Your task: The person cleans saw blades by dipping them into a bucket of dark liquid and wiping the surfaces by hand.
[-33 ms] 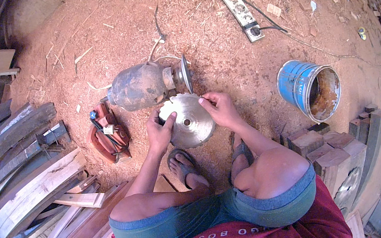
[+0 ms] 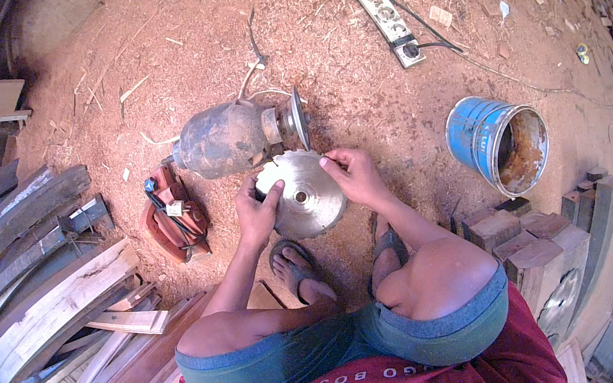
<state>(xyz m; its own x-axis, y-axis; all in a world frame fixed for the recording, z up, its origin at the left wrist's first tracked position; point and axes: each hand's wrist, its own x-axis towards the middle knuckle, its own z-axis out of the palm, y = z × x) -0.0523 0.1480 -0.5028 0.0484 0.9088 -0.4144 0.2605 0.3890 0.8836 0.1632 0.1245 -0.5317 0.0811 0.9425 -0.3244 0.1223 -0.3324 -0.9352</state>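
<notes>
A round silver circular saw blade [image 2: 307, 205] with a centre hole is held over the ground between my feet, its flat face up. My left hand [image 2: 256, 210] grips its left edge, thumb on top and fingers beneath. At the upper right rim, the fingers of my right hand [image 2: 353, 173] close on the toothed edge. Just beyond the blade lies a dusty grey electric motor [image 2: 224, 136] with a thin grinding disc [image 2: 299, 119] on its right end. The blade's far edge comes close to this disc; whether they touch I cannot tell.
A red-brown power tool [image 2: 175, 214] lies left of the motor. A rusty blue metal bucket [image 2: 499, 142] rests tilted on the right. A power strip [image 2: 388, 23] and cables lie farther off. Timber [image 2: 59, 297] is piled on the left, wood blocks [image 2: 536, 237] on the right.
</notes>
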